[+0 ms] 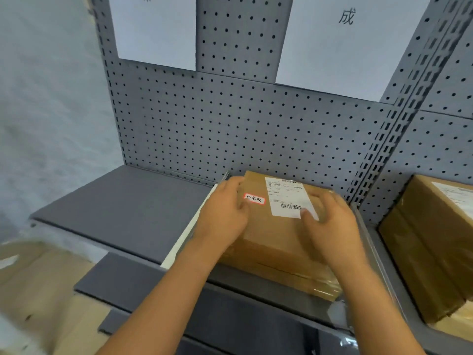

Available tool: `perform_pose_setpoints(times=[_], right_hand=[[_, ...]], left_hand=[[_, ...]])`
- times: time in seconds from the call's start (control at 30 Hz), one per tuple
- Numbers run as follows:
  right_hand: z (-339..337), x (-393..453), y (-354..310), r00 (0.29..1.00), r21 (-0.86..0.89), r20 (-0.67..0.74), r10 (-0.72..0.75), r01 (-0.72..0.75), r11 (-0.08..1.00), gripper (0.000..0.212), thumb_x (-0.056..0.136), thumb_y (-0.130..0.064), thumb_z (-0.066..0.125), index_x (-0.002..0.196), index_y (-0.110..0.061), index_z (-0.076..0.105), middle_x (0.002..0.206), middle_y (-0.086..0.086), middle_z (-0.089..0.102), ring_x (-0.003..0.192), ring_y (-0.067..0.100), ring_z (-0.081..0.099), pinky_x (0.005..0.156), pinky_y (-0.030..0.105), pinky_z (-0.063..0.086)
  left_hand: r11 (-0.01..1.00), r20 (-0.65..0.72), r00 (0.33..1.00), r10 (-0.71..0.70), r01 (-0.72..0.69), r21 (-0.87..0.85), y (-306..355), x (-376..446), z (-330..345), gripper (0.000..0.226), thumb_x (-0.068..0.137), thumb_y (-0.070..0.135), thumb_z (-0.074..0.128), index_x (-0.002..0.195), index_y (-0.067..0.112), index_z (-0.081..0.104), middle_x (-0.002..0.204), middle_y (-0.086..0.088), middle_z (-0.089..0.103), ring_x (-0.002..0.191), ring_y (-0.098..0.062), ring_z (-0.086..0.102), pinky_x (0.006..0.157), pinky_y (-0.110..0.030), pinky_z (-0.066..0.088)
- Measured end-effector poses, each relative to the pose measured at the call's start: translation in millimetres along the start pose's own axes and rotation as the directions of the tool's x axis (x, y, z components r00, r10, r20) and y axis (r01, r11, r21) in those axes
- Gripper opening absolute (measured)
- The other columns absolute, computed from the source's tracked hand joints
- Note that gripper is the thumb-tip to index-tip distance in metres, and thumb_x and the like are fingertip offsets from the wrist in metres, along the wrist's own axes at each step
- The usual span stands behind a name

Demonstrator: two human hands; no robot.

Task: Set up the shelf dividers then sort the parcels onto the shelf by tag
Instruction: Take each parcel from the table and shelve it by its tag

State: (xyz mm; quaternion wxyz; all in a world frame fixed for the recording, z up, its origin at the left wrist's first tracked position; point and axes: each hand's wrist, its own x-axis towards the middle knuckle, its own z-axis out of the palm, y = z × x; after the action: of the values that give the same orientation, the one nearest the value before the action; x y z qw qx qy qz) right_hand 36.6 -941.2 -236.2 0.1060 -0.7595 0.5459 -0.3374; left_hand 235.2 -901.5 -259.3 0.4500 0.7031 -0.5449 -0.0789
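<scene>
Both hands [225,213] seemingly grip parcel [279,242] (shelved)

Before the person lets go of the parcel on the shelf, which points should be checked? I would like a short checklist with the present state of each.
1. Both hands hold the parcel: ok. Left hand on its left edge, right hand on its right top.
2. Parcel rests on the shelf: ok; it appears to sit flat, its front near the shelf lip.
3. Parcel is right of the white divider: ok, close beside it; contact cannot tell.
4. Red-bordered tag matches the paper sign above: cannot tell; the sign is only partly in view.
5. Shipping label faces up: ok.
6. Clear of the neighbouring parcel: ok; an upright stands between.
</scene>
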Motion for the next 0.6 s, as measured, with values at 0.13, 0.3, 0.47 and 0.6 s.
perform_pose_setpoints(times=[0.13, 0.3, 0.47, 0.6], right_hand=[[28, 0, -67, 0.948, 0.158, 0.102, -0.302, 0.284, 0.946, 0.041, 0.095, -0.020, 0.065, 0.135, -0.024, 0.058, 0.134, -0.005, 0.058, 0.123, 0.015, 0.052, 0.091, 0.008, 0.023], [85, -34, -151, 0.771, 0.402, 0.246, -0.587, 0.469, 0.786, 0.041, 0.099, -0.025, 0.058, 0.140, -0.021, 0.054, 0.139, -0.004, 0.053, 0.131, 0.014, 0.043, 0.107, 0.026, 0.034], [145, -94, -241, 0.552, 0.486, 0.351, -0.756, 0.583, 0.651, 0.048, 0.101, -0.027, 0.054, 0.148, -0.022, 0.044, 0.148, -0.001, 0.048, 0.137, 0.021, 0.040, 0.114, 0.038, 0.035], [190, -140, -321, 0.414, 0.442, 0.391, -0.822, 0.699, 0.562, 0.052, 0.101, -0.027, 0.052, 0.151, -0.022, 0.038, 0.145, 0.003, 0.051, 0.131, 0.024, 0.045, 0.108, 0.036, 0.038]], left_hand=[[0.995, -0.109, 0.992, 0.055, -0.046, 0.085, 2, -21, -50, 0.037, 0.096, 0.032, 0.056, 0.133, 0.029, 0.054, 0.128, 0.007, 0.060, 0.114, -0.010, 0.056, 0.091, -0.030, 0.049], [0.905, -0.259, 0.961, -0.094, 0.191, 0.380, -59, -81, -158, 0.036, 0.098, 0.031, 0.053, 0.133, 0.022, 0.056, 0.127, -0.002, 0.062, 0.115, -0.021, 0.058, 0.091, -0.037, 0.050], [0.714, -0.421, 0.873, -0.245, 0.457, 0.531, -117, -168, -273, 0.035, 0.100, 0.033, 0.050, 0.133, 0.024, 0.055, 0.126, 0.000, 0.061, 0.113, -0.022, 0.059, 0.085, -0.036, 0.050], [0.587, -0.524, 0.808, -0.271, 0.570, 0.576, -149, -230, -364, 0.035, 0.099, 0.034, 0.050, 0.132, 0.024, 0.056, 0.122, 0.001, 0.064, 0.108, -0.022, 0.061, 0.084, -0.039, 0.053]])
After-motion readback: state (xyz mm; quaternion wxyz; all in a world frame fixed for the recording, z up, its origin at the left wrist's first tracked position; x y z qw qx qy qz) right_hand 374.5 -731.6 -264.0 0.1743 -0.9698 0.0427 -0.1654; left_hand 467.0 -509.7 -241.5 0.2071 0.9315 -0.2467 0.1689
